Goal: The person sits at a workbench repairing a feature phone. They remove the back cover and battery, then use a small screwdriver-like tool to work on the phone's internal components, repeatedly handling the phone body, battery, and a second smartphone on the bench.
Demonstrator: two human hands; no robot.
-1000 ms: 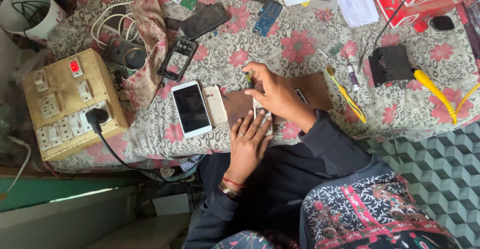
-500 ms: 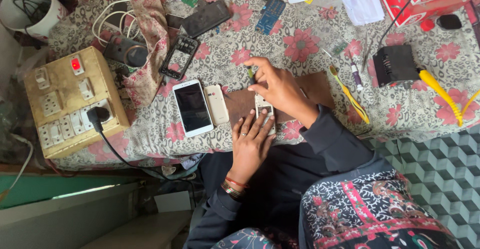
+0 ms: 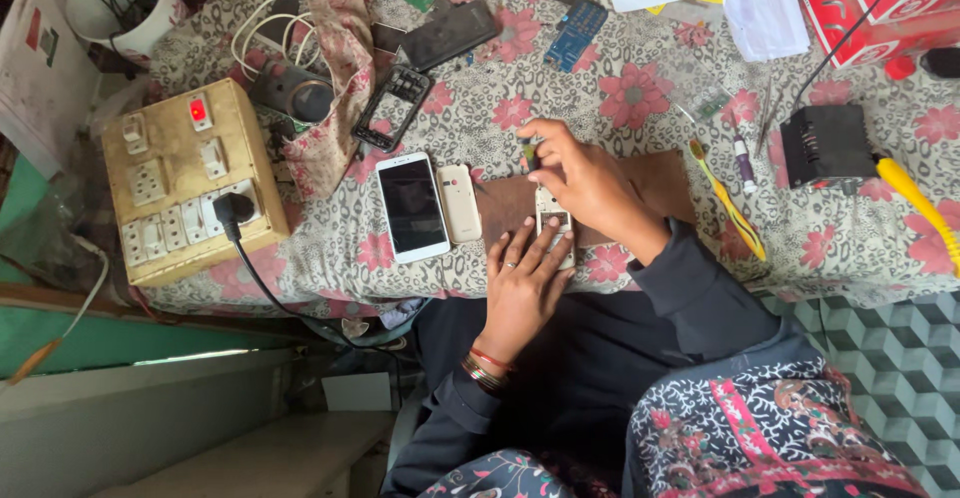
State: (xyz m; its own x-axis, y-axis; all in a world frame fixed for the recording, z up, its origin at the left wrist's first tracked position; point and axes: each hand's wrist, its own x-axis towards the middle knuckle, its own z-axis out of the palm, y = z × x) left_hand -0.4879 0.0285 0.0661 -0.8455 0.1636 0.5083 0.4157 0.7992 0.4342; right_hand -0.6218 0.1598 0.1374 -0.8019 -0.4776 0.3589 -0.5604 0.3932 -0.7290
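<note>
Plainly, the left hand (image 3: 525,283) lay flat, pinning the small phone (image 3: 553,226) on the brown mat (image 3: 660,180), long axis twelve-to-six, while the right hand (image 3: 585,180) pinched a tool at its twelve o'clock end.

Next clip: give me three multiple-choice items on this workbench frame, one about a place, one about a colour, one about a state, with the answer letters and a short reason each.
1. Where does the white smartphone lie?
A. left of the small cream keypad phone
B. on the red box
C. inside the white cup

2. What colour is the lit switch on the wooden socket board?
A. green
B. red
C. blue

3. What is the left hand doing?
A. hanging off the table
B. gripping the toothbrush
C. pressing flat on a small phone

Answers: 1 A, they lie side by side; 2 B, it glows red; 3 C, fingers lie spread on it.
</note>
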